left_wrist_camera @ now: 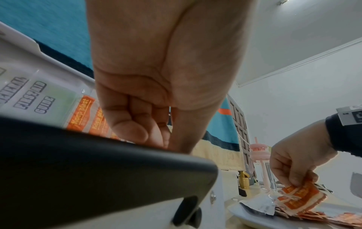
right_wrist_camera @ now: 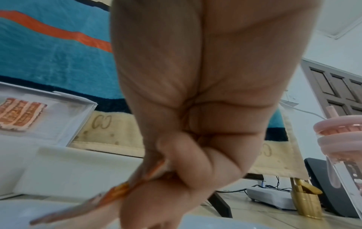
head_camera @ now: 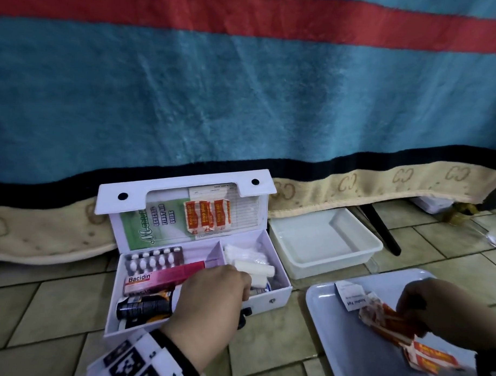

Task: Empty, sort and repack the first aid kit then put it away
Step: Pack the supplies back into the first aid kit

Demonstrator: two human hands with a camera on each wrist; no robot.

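I'm early in the emptying. My right hand (head_camera: 433, 309) pinches a strip of plasters (head_camera: 388, 319) just over the tray (head_camera: 321, 308), where a small sachet (head_camera: 352, 297) already lies. The first aid kit (head_camera: 268, 301) sits open on the floor, holding a pill strip (head_camera: 154, 259), pink box (head_camera: 165, 277), dark bottle (head_camera: 144, 306) and gauze rolls (head_camera: 255, 268). My left hand (head_camera: 212, 296) reaches inside, fingers curled; whether it grips anything, I can't tell. Sorting, repacking and stowing remain.

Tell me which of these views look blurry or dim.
Head view: dim, right hand and plaster strips motion-smeared. Right wrist view: soft throughout, strips blurred. Left wrist view: left hand sharper, edges bent by the wide lens.
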